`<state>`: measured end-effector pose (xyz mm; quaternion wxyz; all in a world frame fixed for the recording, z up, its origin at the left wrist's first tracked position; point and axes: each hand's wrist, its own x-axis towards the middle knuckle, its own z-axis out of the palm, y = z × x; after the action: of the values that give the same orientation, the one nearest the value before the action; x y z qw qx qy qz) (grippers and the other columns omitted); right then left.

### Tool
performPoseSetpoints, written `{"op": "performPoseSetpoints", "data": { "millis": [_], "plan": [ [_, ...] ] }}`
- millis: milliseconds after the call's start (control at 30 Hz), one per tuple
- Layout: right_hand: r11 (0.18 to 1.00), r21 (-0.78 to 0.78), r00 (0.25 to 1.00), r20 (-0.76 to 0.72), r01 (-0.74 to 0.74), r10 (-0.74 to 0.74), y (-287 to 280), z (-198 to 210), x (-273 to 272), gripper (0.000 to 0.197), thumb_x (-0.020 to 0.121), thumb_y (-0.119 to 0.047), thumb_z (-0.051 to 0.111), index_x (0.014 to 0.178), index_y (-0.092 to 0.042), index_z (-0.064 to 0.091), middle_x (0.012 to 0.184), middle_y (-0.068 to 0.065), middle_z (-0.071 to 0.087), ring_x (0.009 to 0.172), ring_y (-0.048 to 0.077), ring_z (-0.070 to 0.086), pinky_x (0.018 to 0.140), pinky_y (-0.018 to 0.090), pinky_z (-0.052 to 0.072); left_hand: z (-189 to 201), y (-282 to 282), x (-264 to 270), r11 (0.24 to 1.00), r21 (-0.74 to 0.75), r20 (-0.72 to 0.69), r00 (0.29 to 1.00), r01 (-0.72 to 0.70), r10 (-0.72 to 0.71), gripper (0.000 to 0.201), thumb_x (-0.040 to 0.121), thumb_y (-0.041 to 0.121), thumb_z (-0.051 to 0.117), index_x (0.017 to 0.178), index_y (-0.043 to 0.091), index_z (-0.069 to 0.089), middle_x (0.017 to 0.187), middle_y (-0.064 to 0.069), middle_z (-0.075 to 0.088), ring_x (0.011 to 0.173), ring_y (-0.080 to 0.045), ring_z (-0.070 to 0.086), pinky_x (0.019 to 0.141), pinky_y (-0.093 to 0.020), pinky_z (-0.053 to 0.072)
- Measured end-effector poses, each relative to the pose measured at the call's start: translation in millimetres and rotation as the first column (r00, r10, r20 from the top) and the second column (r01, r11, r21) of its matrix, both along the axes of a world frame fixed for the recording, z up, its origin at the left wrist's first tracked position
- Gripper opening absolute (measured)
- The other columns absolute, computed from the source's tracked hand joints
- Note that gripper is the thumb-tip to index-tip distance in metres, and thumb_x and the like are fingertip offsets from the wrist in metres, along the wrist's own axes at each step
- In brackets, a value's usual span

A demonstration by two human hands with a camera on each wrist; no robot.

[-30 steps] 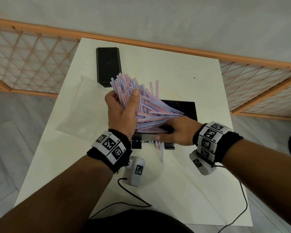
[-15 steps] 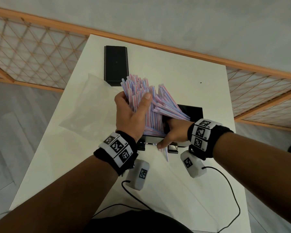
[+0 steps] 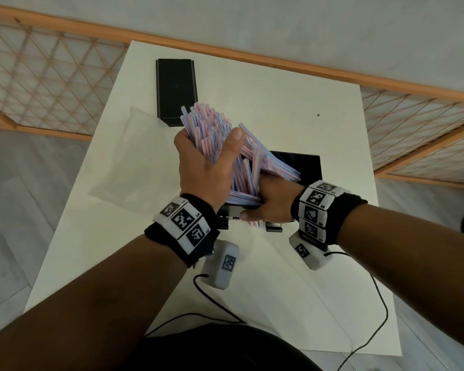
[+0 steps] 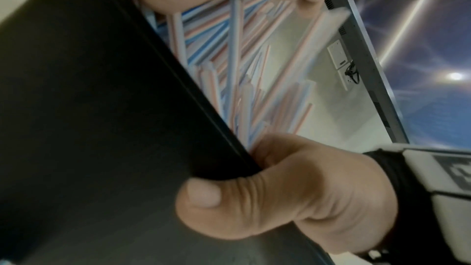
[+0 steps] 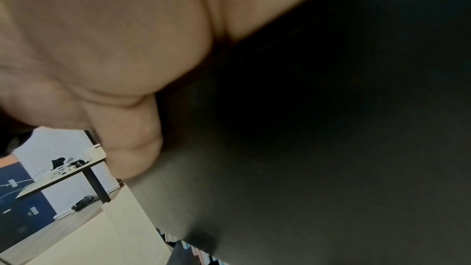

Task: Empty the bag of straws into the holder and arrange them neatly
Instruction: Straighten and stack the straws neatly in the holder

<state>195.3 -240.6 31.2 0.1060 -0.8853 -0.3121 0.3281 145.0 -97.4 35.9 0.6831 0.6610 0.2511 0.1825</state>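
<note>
Straws (image 3: 212, 129), striped pink and blue, stood fanned in black holder (image 3: 306, 167) on white table (image 3: 279, 103); left hand (image 3: 206, 167) wrapped around upper bundle, right hand (image 3: 271, 202) clamped on holder's near edge, thumb outside; clear bag (image 3: 129, 162) lay flat left of both hands; 2nd black box (image 3: 176, 89) behind

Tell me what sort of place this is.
Probably an office or lab set up for recording, not a café: a plain white table fenced by a wooden lattice barrier, a large wall screen, and a desk with cabled gear behind.
</note>
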Motion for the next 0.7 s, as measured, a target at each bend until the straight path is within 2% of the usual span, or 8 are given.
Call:
{"op": "performPoseSetpoints", "data": {
  "millis": [100,167,233,333,433,533,633,700],
  "plan": [
    [0.997,0.078,1.0,-0.021,-0.002,0.004,-1.1,3.4,-4.8,0.062,0.087,-0.044,0.069,0.14,-0.02,0.048,0.125,-0.003,0.055,0.115,0.017,0.049,0.099,0.019,0.03,1.7,-0.5,-3.1,0.999,-0.041,0.034,0.999,0.005,-0.004,0.083,0.067,0.063,0.074,0.123,0.012,0.043,0.116,0.001,0.063,0.099,-0.007,0.066,0.093,-0.029,0.054],
    [0.999,-0.005,0.999,-0.001,-0.039,0.039,0.1,-0.5,-6.4,0.059,0.089,-0.052,0.063,0.137,-0.02,0.05,0.124,0.004,0.056,0.116,0.022,0.051,0.097,0.021,0.03,1.3,0.2,-4.3,0.998,-0.068,0.036,0.999,0.014,-0.011,0.09,0.063,0.062,0.077,0.127,0.01,0.042,0.12,-0.002,0.063,0.101,-0.008,0.067,0.093,-0.03,0.055],
    [0.995,-0.092,0.999,0.01,-0.037,0.038,1.7,-4.3,-5.3,0.061,0.086,-0.062,0.059,0.13,-0.02,0.054,0.115,0.005,0.059,0.114,0.026,0.055,0.096,0.025,0.036,2.1,0.3,-3.2,0.996,-0.086,0.023,0.999,0.032,-0.03,0.092,0.059,0.059,0.081,0.128,0.012,0.042,0.122,-0.004,0.065,0.103,-0.011,0.069,0.094,-0.034,0.057],
    [0.997,-0.078,0.999,0.047,0.017,-0.013,2.3,-7.4,-3.2,0.074,0.078,-0.061,0.068,0.137,-0.023,0.047,0.129,0.002,0.059,0.121,0.025,0.054,0.104,0.035,0.041,4.5,2.4,3.3,0.987,-0.158,0.014,1.0,0.024,-0.022,0.089,0.055,0.058,0.084,0.124,0.015,0.047,0.119,-0.003,0.067,0.103,-0.013,0.07,0.096,-0.039,0.057],
    [0.999,-0.019,0.997,0.056,0.049,-0.048,3.4,-7.8,-5.2,0.088,0.076,-0.05,0.076,0.147,-0.019,0.032,0.145,0.003,0.048,0.136,0.026,0.042,0.112,0.033,0.033,6.8,7.8,8.3,0.961,-0.276,0.023,1.0,0.014,-0.008,0.084,0.054,0.059,0.081,0.121,0.017,0.051,0.117,-0.002,0.069,0.102,-0.013,0.071,0.095,-0.038,0.057],
    [0.998,-0.037,0.995,0.082,0.055,-0.052,2.4,-9.1,-4.3,0.079,0.078,-0.043,0.076,0.141,-0.015,0.036,0.138,0.006,0.052,0.13,0.027,0.045,0.105,0.031,0.034,6.6,9.3,6.4,0.943,-0.334,0.069,0.998,0.016,0.008,0.077,0.058,0.058,0.077,0.117,0.016,0.051,0.119,-0.008,0.067,0.107,-0.022,0.07,0.098,-0.045,0.056],
    [0.997,-0.05,0.994,0.101,0.055,-0.049,2.2,-8.9,-5.8,0.07,0.081,-0.042,0.075,0.135,-0.013,0.04,0.132,0.008,0.054,0.124,0.028,0.049,0.1,0.031,0.036,4.9,8.7,-0.4,0.934,-0.355,0.136,0.991,0.034,0.016,0.076,0.065,0.057,0.07,0.119,0.009,0.047,0.105,0.0,0.065,0.092,-0.009,0.069,0.09,-0.03,0.057],
    [0.998,-0.017,0.993,0.101,0.065,-0.063,1.9,-10.7,-6.6,0.074,0.08,-0.046,0.074,0.138,-0.016,0.04,0.134,0.006,0.054,0.127,0.027,0.048,0.102,0.031,0.036,3.1,9.5,-3.9,0.946,-0.322,0.162,0.987,0.047,0.006,0.079,0.068,0.062,0.069,0.12,0.007,0.044,0.101,0.003,0.061,0.088,-0.003,0.066,0.087,-0.025,0.055]
  ]
}}
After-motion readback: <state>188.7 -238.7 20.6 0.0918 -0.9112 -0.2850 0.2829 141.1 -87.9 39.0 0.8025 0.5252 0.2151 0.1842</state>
